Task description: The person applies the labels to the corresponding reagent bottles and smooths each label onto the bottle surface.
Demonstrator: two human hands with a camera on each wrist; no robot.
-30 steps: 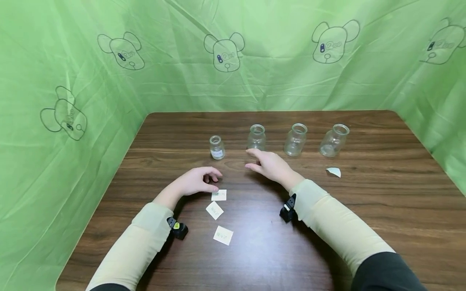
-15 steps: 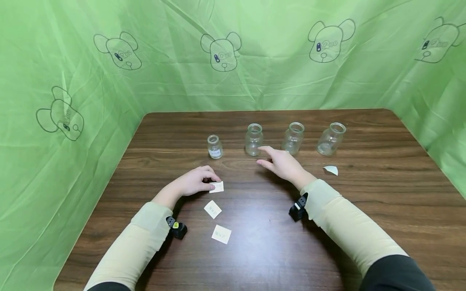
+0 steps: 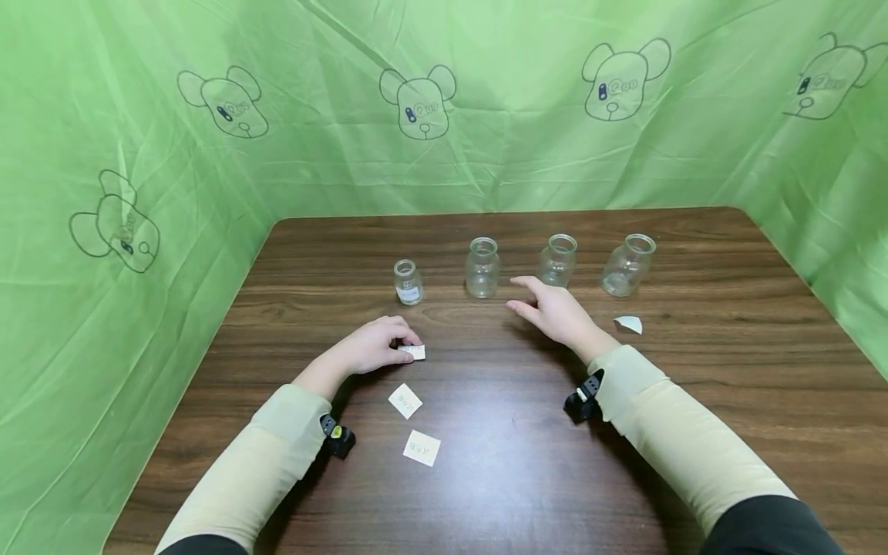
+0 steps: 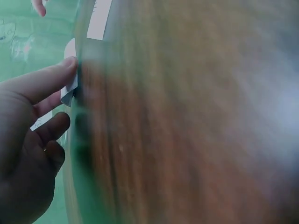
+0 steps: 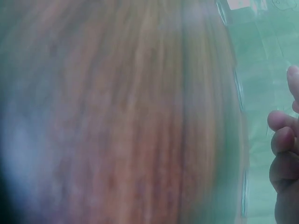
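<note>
My left hand (image 3: 375, 347) pinches a small white paper label (image 3: 414, 352) between thumb and fingers, close over the table. In the left wrist view the thumb presses on the label (image 4: 69, 95), whose lower corner bends. Two more labels with handwriting, one turned diagonally (image 3: 405, 401) and one nearer (image 3: 421, 448), lie in front of that hand. My right hand (image 3: 558, 314) holds nothing, its fingers relaxed, and overlaps the lower part of a glass jar (image 3: 558, 258) in the head view. Left of it stands another glass jar (image 3: 482, 268).
A smaller glass jar (image 3: 408, 284) with a white label stands at the left of the row. A further jar (image 3: 627, 267) stands at the right, with a curled white paper scrap (image 3: 628, 324) before it. Green curtains (image 3: 513, 154) enclose the wooden table (image 3: 728, 347).
My left hand has taken hold of the farthest label and moved it slightly away from me, tilting it up. My right hand has drifted to the right, away from the second jar.
</note>
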